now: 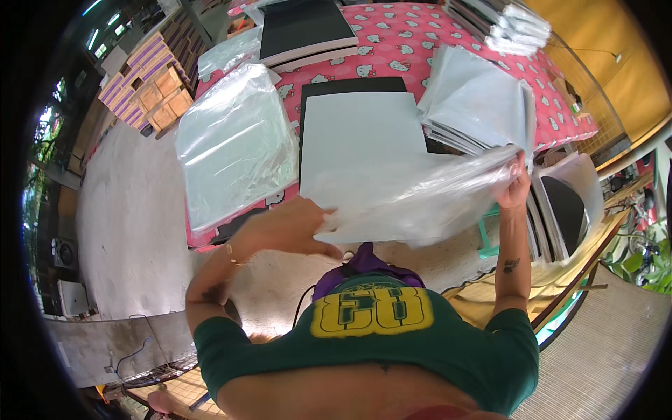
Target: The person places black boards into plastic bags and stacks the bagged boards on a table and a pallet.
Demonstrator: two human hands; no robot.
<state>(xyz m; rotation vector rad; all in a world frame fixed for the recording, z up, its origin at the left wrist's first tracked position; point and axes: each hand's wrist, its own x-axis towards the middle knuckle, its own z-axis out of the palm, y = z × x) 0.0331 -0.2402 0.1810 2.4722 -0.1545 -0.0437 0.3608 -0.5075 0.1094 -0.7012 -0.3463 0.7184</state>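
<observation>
A clear plastic sleeve (420,203) hangs crumpled between my hands, over the near edge of a pale flat board (360,133). My right hand (516,183) is closed on the sleeve's gathered right end. At the sleeve's left edge is my left hand (294,225), with thumb and fingers apart; its fingertips are slightly blurred and partly hidden. Beneath the pale board, a black board (353,87) shows along the far and left sides. A pile of clear plastic sleeves (238,147) lies left of the boards. Plastic-wrapped flat pieces (479,98) are stacked to the right.
A pink patterned cloth (392,42) covers the table. Black-topped boards (304,31) and more wrapped pieces (518,29) lie at the far side. Wrapped boards (560,213) stand on edge at my right, near a green stool (488,234). Cartons (150,70) are stacked far left.
</observation>
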